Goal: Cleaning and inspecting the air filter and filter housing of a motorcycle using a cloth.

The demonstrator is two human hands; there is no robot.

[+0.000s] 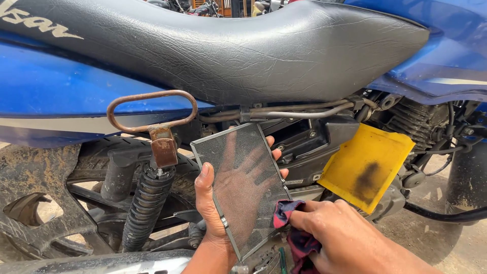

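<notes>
L hand [215, 203] grips a mesh filter screen [243, 187] beside blue motorbike [61, 86]; R hand [340, 238] clutches dark rag [297, 228] w/ fingers closed, touching screen

seat lettering [35, 23] | top left, on black seat | pale cream, slanted script

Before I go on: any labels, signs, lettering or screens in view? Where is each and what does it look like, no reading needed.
Seat lettering: top left on the black seat, pale cream slanted letters, cut off by the frame edge.
Small label: on the black housing right of the mesh panel, a thin pale strip, too small to make out.
No screens or packages in view.
</notes>
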